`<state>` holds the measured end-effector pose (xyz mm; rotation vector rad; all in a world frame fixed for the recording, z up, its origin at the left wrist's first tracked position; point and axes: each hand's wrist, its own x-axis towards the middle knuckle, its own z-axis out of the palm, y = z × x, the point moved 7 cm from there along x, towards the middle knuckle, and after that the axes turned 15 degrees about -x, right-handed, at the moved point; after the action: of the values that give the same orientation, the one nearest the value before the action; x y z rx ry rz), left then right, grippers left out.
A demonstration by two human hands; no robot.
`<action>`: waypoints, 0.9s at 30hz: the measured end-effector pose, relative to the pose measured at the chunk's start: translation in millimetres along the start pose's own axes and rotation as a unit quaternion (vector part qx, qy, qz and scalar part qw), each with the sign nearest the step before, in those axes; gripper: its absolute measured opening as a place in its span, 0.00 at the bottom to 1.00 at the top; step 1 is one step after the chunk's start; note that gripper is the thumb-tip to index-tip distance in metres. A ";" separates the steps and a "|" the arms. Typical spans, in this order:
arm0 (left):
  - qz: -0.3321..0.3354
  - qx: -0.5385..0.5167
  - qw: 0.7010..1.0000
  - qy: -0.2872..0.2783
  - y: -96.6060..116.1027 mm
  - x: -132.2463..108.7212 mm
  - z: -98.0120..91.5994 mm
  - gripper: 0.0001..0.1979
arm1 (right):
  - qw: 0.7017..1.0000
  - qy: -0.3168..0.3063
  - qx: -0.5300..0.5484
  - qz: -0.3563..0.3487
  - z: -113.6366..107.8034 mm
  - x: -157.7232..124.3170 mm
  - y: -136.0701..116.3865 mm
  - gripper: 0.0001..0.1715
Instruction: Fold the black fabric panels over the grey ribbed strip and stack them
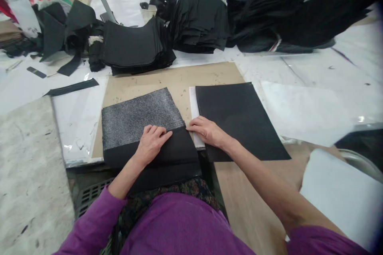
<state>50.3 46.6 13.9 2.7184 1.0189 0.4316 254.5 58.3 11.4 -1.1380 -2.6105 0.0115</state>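
My left hand lies flat, fingers together and stretched out, on the folded black lower flap of a fabric piece whose grey speckled side faces up. My right hand rests at the right corner of that fold, its fingers pressed down on the black edge next to a white sheet. A flat black fabric panel lies on that white sheet just right of my right hand. Both pieces sit on a brown cardboard board.
A stack of black cut pieces stands behind the board, and larger black bundles fill the back right. Loose black scraps lie at the left. White sheets lie to the right, and a grey slab to the left.
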 end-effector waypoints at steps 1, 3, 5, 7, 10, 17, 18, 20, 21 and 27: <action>0.001 0.001 1.000 0.001 0.1 -0.4 -0.2 0.15 | 1.000 -0.003 -0.013 0.015 -4.9 -2.7 1.4 0.20; 0.006 0.000 1.000 0.004 0.7 -0.7 -0.6 0.15 | 0.996 -0.003 -0.060 0.065 -16.2 -5.0 -0.5 0.18; 0.011 0.002 1.000 0.006 1.7 0.0 -0.8 0.15 | 0.986 0.014 -0.101 0.129 -25.0 -3.0 -12.1 0.19; 0.015 0.005 1.000 0.007 2.6 0.9 -0.6 0.15 | 0.981 0.028 -0.107 0.161 -23.0 3.7 -35.6 0.23; 0.014 0.000 1.000 0.010 0.1 -0.8 -0.8 0.16 | 0.984 0.022 -0.092 0.148 -0.7 16.6 -75.2 0.26; -0.021 -0.070 0.997 0.022 -33.0 -37.8 -14.4 0.15 | 0.983 -0.007 -0.121 0.138 21.0 21.7 -93.0 0.28; -0.024 -0.076 0.997 0.024 -38.0 -44.1 -16.9 0.15 | 0.983 -0.011 -0.126 0.131 19.4 22.4 -93.4 0.29; -0.026 -0.079 0.996 0.028 -45.9 -54.5 -21.0 0.15 | 0.983 -0.020 -0.135 0.122 17.0 24.3 -94.7 0.31; -0.025 -0.077 0.996 0.030 -48.4 -58.2 -22.6 0.15 | 0.982 -0.024 -0.142 0.120 16.5 25.3 -95.3 0.32; 0.000 -0.010 1.000 -0.009 -44.2 -63.6 -25.7 0.18 | 0.977 -0.030 -0.170 0.122 13.9 31.5 -97.6 0.30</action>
<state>-31.0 39.2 12.5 2.6992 1.0040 0.4134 160.6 15.3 18.4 -1.5907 -2.5703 -0.3664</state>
